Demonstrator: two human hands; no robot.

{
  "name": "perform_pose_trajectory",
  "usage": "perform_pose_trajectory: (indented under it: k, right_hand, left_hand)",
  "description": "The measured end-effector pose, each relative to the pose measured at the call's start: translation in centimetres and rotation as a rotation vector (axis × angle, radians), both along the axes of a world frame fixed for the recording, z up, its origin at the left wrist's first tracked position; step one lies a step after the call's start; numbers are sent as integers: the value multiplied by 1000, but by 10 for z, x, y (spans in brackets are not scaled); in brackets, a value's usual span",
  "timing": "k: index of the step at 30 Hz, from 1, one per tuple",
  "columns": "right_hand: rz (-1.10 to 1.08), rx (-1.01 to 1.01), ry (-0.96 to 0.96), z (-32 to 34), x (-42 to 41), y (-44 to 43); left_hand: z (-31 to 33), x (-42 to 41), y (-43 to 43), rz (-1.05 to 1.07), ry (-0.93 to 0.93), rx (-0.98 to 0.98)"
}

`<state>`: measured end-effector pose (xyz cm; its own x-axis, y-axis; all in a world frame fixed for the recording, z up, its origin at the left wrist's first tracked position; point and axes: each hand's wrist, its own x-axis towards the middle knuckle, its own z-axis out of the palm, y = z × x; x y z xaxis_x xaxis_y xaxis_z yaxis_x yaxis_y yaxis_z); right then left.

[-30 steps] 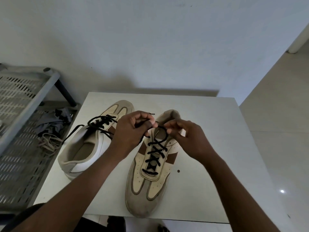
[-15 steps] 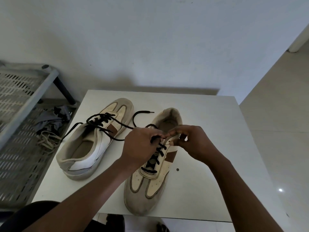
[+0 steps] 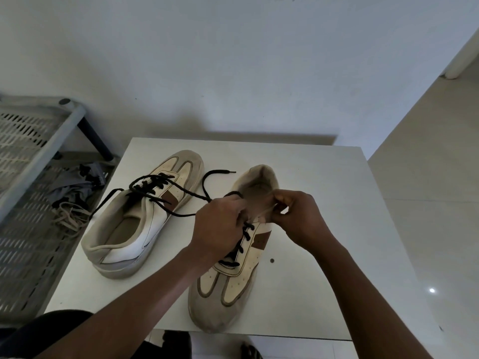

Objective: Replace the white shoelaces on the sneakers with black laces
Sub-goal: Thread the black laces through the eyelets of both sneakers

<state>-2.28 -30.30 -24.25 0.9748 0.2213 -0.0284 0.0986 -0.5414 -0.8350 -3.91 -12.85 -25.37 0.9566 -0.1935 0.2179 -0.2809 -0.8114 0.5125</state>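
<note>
Black lace (image 3: 203, 183) pinched by left hand (image 3: 220, 225); right hand (image 3: 298, 218) grips sneaker (image 3: 228, 296).

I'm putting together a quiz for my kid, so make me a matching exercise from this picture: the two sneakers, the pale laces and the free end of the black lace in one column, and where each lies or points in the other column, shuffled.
1. sneaker on the right
2. sneaker on the left
3. pale laces
4. free black lace end

A. on the grey rack shelf
B. toe toward the wall
C. on the table, between the sneakers
D. toe toward the table's near edge

Pairs: 1-D, 2-B, 3-A, 4-C.
</note>
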Motion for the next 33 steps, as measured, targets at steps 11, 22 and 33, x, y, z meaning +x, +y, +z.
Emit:
perform_pose_trajectory:
  k: [11,22,33]
  right_hand:
    - [13,33,1,1,-2,-5]
    - [-23,131,50,-1,0,-5]
    - [-40,173,60,-4,-2,-4]
  left_hand:
    - [-1,0,-6,32,97,-115]
    - [-2,6,-2,-80,167,-141]
    - [10,1,-5,-3,299,-412]
